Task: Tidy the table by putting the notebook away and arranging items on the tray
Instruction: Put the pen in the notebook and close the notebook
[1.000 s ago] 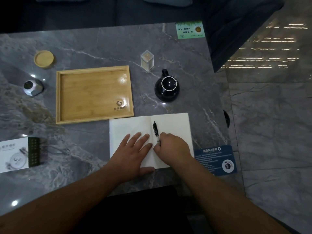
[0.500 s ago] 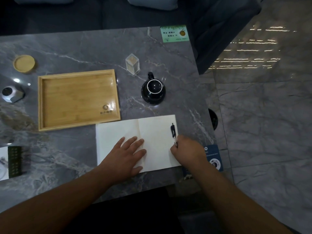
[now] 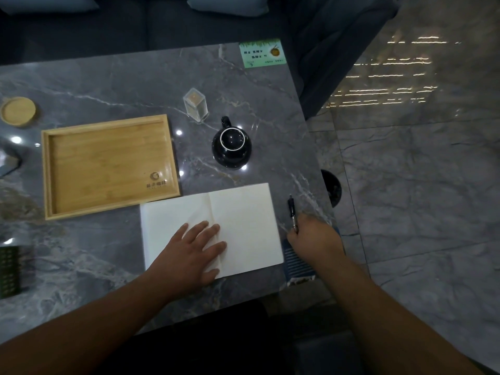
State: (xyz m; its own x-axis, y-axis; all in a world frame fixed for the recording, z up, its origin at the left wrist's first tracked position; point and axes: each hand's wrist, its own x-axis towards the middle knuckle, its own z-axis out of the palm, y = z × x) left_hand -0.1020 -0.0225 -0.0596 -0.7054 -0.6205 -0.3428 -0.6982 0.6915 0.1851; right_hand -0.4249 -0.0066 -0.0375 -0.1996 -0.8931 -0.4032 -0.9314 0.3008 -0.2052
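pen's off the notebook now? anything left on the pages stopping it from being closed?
Only the left hand, lying flat across the spine of the open notebook. The pen is clear of the pages, on the table to the right of the notebook, with the right hand on its near end. Nothing else lies on the pages.

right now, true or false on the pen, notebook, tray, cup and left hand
1. The pen lies on the open notebook. False: it is off the page, over the bare table to the notebook's right, held by the right hand.
2. The notebook is open. True.
3. The wooden tray holds the black cup. False: nothing lies on the tray; the cup stands on the table to its right.
4. The left hand rests flat on the notebook. True.
5. The notebook is on the tray. False: it lies on the table beside the tray's near right corner.
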